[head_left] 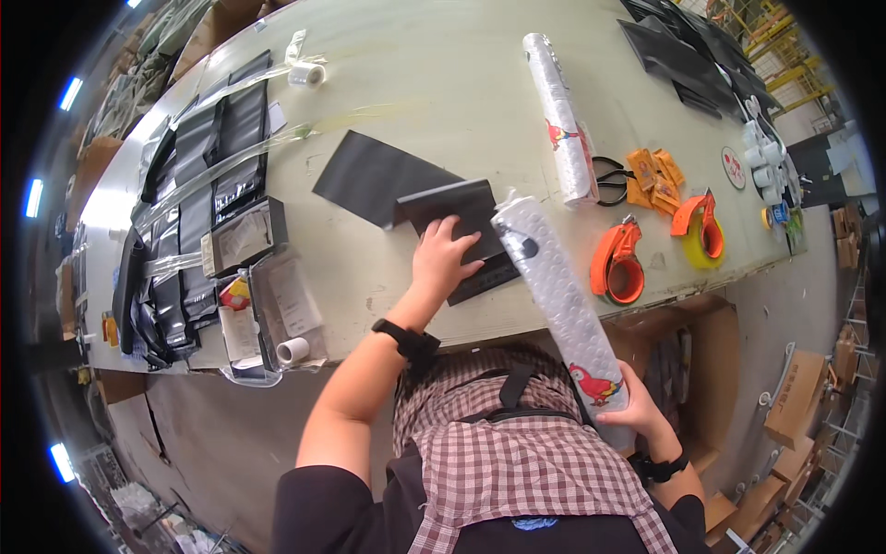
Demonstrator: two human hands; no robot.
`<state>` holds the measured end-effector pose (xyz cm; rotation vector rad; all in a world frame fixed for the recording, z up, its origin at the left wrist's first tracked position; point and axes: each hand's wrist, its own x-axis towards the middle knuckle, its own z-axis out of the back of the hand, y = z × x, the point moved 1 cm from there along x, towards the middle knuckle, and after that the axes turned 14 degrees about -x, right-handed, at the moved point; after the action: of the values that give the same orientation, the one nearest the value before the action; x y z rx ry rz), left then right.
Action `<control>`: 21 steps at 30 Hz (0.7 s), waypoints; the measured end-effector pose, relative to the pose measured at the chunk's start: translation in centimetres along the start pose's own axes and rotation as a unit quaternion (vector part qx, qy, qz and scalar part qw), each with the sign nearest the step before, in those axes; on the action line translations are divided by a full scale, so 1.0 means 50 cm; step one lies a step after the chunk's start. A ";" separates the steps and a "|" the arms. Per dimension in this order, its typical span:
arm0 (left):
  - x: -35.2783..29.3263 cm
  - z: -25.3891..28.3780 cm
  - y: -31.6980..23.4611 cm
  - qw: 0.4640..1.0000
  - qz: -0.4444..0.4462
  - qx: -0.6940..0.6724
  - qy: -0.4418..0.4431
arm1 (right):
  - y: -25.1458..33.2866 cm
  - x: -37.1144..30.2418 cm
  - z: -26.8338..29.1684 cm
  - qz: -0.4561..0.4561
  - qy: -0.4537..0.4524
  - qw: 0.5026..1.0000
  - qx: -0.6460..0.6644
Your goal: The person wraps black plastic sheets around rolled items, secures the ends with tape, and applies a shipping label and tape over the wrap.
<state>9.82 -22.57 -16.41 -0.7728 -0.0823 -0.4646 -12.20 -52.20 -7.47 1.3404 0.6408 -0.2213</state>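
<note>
My right hand (637, 411) is closed around the lower end of a long silver bubble-wrapped roll (558, 295), which has a red parrot picture near my fingers. The roll slants up and left over the table's front edge, its far end beside a black plastic mailing bag (388, 180). That bag lies partly folded over on the table. My left hand (443, 258) rests on the bag with fingers spread, touching its folded part. A second silver bubble-wrapped roll (563, 120) lies farther back on the table.
Right of the rolls are black-handled scissors (612, 181), orange packets (657, 180) and two orange tape dispensers (616, 263) (703, 231). Stacked black bags (198, 152) and an open label box (245, 235) are at the left. A cardboard box (715, 342) stands below the front edge.
</note>
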 end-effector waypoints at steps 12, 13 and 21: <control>0.035 0.004 0.005 0.984 0.090 -0.149 0.038 | 0.007 0.031 -0.013 -0.097 0.063 0.972 -0.206; 0.029 0.006 -0.033 0.996 -0.092 -0.004 -0.020 | 0.011 0.033 -0.018 -0.093 0.078 0.977 -0.176; -0.016 -0.012 0.077 0.962 0.243 -0.049 -0.118 | 0.125 0.176 -0.112 -0.082 0.191 0.965 0.162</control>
<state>10.74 -20.28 -19.55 -0.9097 -0.0881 0.0920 -3.65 -43.55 -7.59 1.6649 1.0783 -0.2076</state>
